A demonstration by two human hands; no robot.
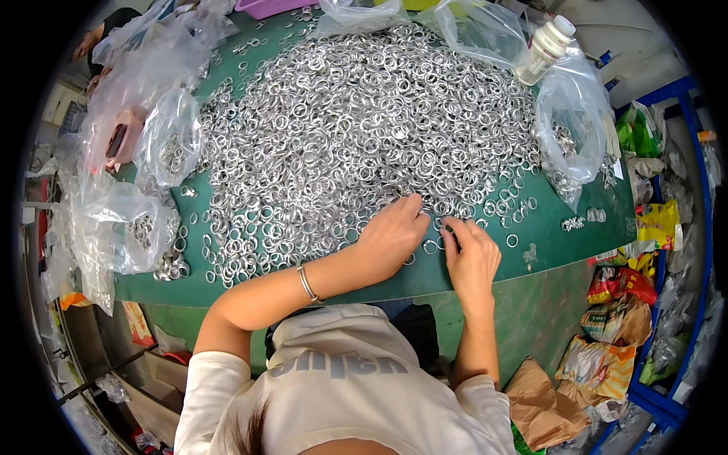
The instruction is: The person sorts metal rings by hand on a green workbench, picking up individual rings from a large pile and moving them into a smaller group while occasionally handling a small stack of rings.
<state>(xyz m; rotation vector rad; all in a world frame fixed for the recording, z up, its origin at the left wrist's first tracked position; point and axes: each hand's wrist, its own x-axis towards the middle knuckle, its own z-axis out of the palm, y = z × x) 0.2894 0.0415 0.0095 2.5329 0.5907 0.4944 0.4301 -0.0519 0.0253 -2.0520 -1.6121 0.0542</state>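
Observation:
A broad heap of silver metal rings (356,114) covers much of the green table (523,262). At the heap's near edge, my left hand (390,235) has its fingers bent together, tips among the rings. Whatever sits between those fingertips is too small to make out. Just to its right, my right hand (472,262) is closed in a pinch, thumb and forefinger close together over the table. What it pinches, if anything, is hidden. A few loose rings (430,246) lie between the two hands, and a single ring (512,240) lies right of my right hand.
Clear plastic bags holding rings (171,144) line the table's left side. Another bag (572,129) stands at the right, beside a white-capped bottle (547,47). Small metal pieces (573,224) lie near the right edge. Blue shelving (667,402) and filled sacks (599,360) stand beyond.

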